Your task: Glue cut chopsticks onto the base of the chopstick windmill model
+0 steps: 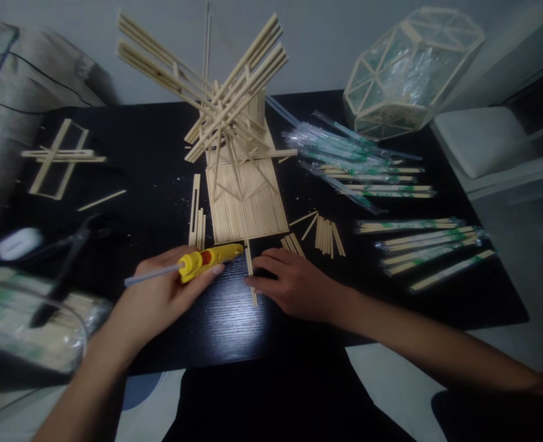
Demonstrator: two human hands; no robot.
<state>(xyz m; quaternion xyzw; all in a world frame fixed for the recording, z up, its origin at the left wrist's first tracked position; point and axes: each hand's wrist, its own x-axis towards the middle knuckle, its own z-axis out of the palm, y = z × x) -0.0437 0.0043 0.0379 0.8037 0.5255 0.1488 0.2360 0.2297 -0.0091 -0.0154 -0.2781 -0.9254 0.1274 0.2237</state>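
Observation:
My left hand (165,288) is wrapped round a yellow hot glue gun (211,256), a pale glue stick jutting from its back end. Its nozzle points right, at the upper part of a thin wooden chopstick piece (253,293). That piece is pinched between the fingers of my right hand (289,279), just above the black table. Directly beyond both hands lies a flat panel of wooden sticks (248,209) glued side by side. A frame of crossed sticks (223,116) rises from it like windmill blades.
Short cut sticks (329,236) lie right of the panel, longer ones (197,212) left. Wrapped chopsticks (367,162) cover the right side of the black table (161,350). A faceted stick frame (413,73) stands at the back right. A small stick frame (62,156) lies left, near dark pliers-like tool (71,258).

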